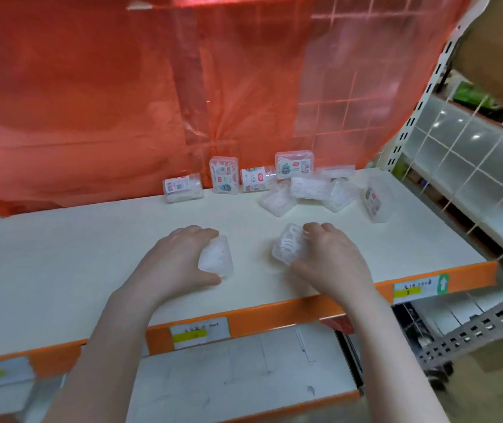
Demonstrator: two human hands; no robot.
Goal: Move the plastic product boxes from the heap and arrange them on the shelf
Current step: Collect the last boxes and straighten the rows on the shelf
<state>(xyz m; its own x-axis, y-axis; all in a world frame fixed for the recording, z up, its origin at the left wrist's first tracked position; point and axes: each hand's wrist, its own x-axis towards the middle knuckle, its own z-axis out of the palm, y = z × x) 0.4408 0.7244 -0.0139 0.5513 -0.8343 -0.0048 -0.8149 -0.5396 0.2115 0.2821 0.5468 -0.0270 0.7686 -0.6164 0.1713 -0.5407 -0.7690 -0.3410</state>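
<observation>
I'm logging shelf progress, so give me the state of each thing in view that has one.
left hand: grips a clear box on the shelf
right hand: grips another clear box
row of boxes: lined along the red plastic sheet
heap: jumbled, still unsorted
shelf: mostly bare

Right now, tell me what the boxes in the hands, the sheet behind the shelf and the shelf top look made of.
Boxes under the left hand and right hand: clear, glossy hard plastic, white contents showing through. Red sheet: thin translucent plastic film, creased, wire grid visible behind. Shelf top: smooth matte off-white board, possibly laminate; its orange front edge looks like painted metal.
</observation>
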